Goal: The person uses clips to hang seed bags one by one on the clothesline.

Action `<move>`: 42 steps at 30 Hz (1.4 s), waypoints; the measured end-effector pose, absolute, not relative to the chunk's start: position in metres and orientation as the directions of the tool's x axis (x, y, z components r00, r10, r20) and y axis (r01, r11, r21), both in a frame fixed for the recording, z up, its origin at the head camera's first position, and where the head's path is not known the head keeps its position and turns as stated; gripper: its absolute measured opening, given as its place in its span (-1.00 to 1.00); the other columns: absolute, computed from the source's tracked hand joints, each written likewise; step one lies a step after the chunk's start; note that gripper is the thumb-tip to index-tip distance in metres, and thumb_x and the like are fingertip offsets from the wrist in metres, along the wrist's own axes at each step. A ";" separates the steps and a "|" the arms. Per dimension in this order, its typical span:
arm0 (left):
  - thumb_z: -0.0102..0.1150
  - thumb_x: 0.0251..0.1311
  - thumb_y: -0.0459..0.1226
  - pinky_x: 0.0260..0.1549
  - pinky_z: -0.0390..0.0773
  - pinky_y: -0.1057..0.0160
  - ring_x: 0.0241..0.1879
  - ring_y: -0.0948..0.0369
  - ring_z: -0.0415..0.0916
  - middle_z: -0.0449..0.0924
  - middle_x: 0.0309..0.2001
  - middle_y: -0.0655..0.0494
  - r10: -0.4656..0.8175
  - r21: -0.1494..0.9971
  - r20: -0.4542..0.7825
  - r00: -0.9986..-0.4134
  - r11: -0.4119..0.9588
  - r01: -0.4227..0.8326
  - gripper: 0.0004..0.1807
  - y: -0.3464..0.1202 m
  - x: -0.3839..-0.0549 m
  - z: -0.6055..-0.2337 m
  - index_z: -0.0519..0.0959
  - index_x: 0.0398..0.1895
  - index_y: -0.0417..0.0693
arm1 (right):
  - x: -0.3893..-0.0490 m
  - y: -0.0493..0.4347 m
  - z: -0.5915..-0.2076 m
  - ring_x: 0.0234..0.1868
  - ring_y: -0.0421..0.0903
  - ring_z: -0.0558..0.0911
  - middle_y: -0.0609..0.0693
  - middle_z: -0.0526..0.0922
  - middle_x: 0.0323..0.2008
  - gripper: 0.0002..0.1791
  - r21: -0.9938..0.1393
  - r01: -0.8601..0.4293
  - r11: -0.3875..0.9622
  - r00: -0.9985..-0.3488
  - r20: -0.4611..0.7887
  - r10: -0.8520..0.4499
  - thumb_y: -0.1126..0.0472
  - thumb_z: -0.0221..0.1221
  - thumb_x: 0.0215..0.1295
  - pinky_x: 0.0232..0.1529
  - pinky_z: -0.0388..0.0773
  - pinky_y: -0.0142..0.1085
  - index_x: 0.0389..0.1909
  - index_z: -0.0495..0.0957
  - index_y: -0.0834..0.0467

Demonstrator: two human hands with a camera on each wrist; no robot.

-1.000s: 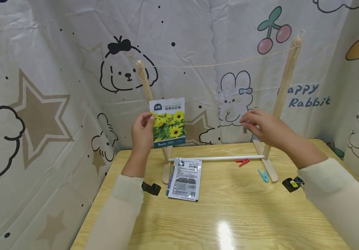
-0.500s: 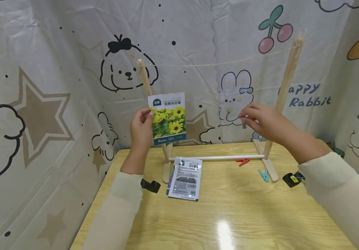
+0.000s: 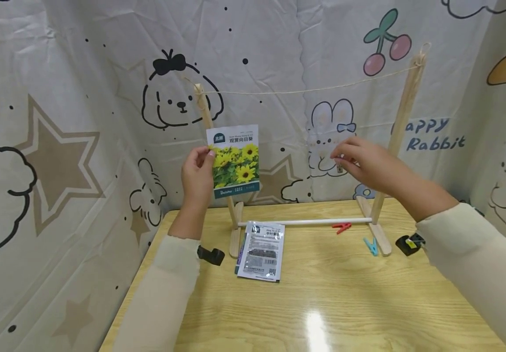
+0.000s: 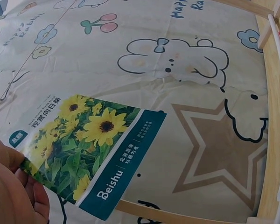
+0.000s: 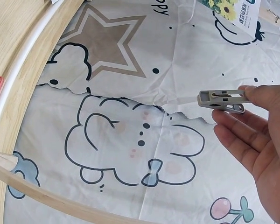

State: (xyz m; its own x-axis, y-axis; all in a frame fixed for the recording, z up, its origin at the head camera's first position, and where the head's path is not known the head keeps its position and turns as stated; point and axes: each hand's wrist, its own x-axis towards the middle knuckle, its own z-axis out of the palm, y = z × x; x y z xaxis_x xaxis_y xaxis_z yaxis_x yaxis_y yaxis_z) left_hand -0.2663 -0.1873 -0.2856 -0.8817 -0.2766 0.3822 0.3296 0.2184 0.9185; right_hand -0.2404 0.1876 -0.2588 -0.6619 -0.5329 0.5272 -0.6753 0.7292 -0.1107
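Observation:
My left hand [image 3: 196, 173] pinches a sunflower seed packet [image 3: 236, 164] by its left edge, thumb on the printed front. The packet is upright, below the string [image 3: 297, 92] and overlapping the left post [image 3: 204, 107] in the head view. In the left wrist view, the packet [image 4: 91, 149] shows yellow flowers and a dark green bottom band. Across from it, my right hand [image 3: 369, 159] is raised beside the right post [image 3: 404, 107]. Seen from the right wrist, a pale grey clothespin [image 5: 219, 97] sticks out from between the right thumb and fingers.
Silver-backed packets [image 3: 259, 254] lie on the wooden table [image 3: 323, 283] near the frame's left foot. A white rod [image 3: 306, 222] joins the two posts low down. Near the right foot are a red clothespin [image 3: 342, 228] and a blue clothespin [image 3: 371, 247]. A printed curtain [image 3: 270, 39] hangs behind.
The left hand has lifted the packet a little toward the string. My right hand has risen slightly and shifted left with the clothespin. The table items have stayed put.

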 end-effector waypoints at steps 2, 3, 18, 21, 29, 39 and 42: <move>0.07 0.50 -0.11 -0.03 0.49 0.33 -0.05 0.25 0.46 0.55 -0.04 0.12 -0.276 0.918 0.384 -0.881 0.219 0.331 -0.69 -0.187 -0.266 -0.284 0.54 0.11 -0.08 | -0.242 0.185 -0.256 -0.21 0.02 0.65 0.11 0.63 -0.08 -0.88 -0.089 -0.686 0.722 -0.640 0.548 -0.539 0.36 0.21 0.40 -0.22 0.63 -0.07 -0.11 0.63 0.20; 0.07 0.50 -0.11 -0.03 0.49 0.33 -0.06 0.24 0.45 0.54 -0.04 0.11 -0.274 0.916 0.388 -0.880 0.220 0.335 -0.70 -0.187 -0.267 -0.283 0.54 0.11 -0.08 | -0.243 0.184 -0.255 -0.20 0.03 0.64 0.12 0.64 -0.07 -0.89 -0.080 -0.691 0.719 -0.630 0.554 -0.544 0.37 0.21 0.39 -0.22 0.63 -0.06 -0.12 0.63 0.20; 0.06 0.50 -0.12 -0.11 0.48 0.33 -0.10 0.24 0.44 0.55 -0.07 0.13 -0.280 0.910 0.401 -0.872 0.230 0.345 -0.74 -0.182 -0.266 -0.268 0.55 0.09 -0.03 | -0.247 0.169 -0.240 -0.14 0.07 0.66 0.14 0.63 -0.03 -0.86 -0.062 -0.711 0.701 -0.600 0.573 -0.558 0.33 0.20 0.42 -0.18 0.65 -0.04 -0.06 0.63 0.19; 0.07 0.49 -0.13 -0.10 0.47 0.32 -0.11 0.24 0.44 0.54 -0.10 0.15 -0.282 0.907 0.410 -0.868 0.231 0.353 -0.73 -0.181 -0.266 -0.265 0.56 0.09 -0.05 | -0.248 0.167 -0.239 -0.13 0.08 0.66 0.15 0.62 -0.03 -0.86 -0.057 -0.725 0.686 -0.576 0.596 -0.560 0.35 0.21 0.40 -0.17 0.66 -0.04 -0.07 0.63 0.20; 0.08 0.49 -0.17 -0.09 0.45 0.34 -0.12 0.28 0.44 0.52 -0.13 0.20 -0.276 0.899 0.430 -0.859 0.214 0.381 -0.74 -0.178 -0.269 -0.258 0.55 0.09 -0.09 | -0.250 0.160 -0.234 -0.17 0.04 0.64 0.13 0.59 -0.03 -0.84 -0.058 -0.736 0.674 -0.547 0.638 -0.542 0.33 0.19 0.43 -0.17 0.65 -0.06 -0.04 0.62 0.19; 0.05 0.51 -0.19 -0.06 0.46 0.32 -0.09 0.27 0.44 0.53 -0.09 0.17 -0.273 0.904 0.424 -0.863 0.186 0.386 -0.77 -0.175 -0.269 -0.252 0.53 0.08 -0.08 | -0.257 0.148 -0.225 -0.12 0.08 0.62 0.20 0.58 0.00 -0.77 -0.042 -0.776 0.629 -0.482 0.682 -0.549 0.39 0.15 0.44 -0.12 0.65 -0.05 0.03 0.65 0.24; 0.04 0.51 -0.20 -0.06 0.46 0.32 -0.09 0.27 0.44 0.52 -0.09 0.17 -0.278 0.905 0.421 -0.863 0.186 0.382 -0.78 -0.174 -0.269 -0.251 0.53 0.08 -0.07 | -0.258 0.145 -0.223 -0.09 0.10 0.62 0.21 0.59 0.01 -0.74 -0.048 -0.775 0.630 -0.486 0.684 -0.545 0.39 0.13 0.44 -0.08 0.66 -0.03 0.08 0.64 0.25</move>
